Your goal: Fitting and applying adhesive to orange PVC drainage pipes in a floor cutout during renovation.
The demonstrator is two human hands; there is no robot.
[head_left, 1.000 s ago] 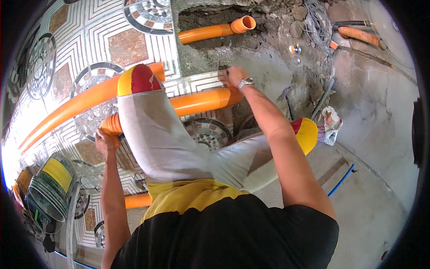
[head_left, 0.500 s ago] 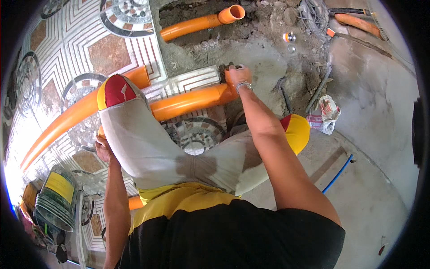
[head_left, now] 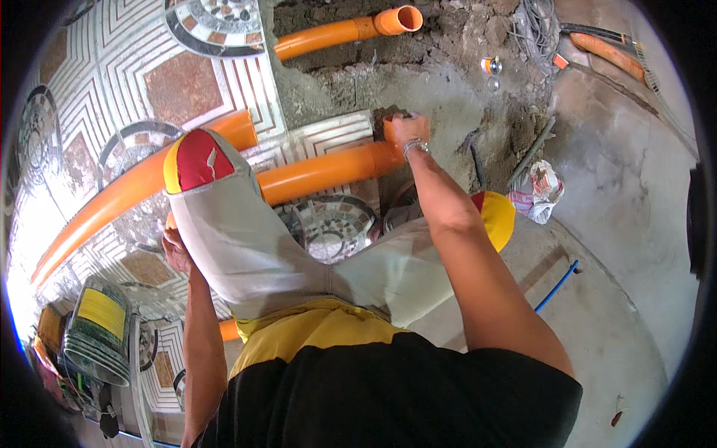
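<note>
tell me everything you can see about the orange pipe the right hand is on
The orange pipe is a smooth, plastic-looking round tube lying flat, running from behind the person's raised knee across the patterned tiles to the broken, dusty concrete. Its far end sits at the edge of the dug-out patch, where the right hand grips it, fingers curled over the end. The knee hides its near stretch. The left hand is low behind the leg; what it touches cannot be told.

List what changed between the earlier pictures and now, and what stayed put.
The view drifted slightly, little else. The right hand stays at the end of the orange pipe by the broken concrete; whether it grips it is unclear. The left hand stays down behind the knee, mostly hidden. The second orange pipe in the trench has not moved.
</note>
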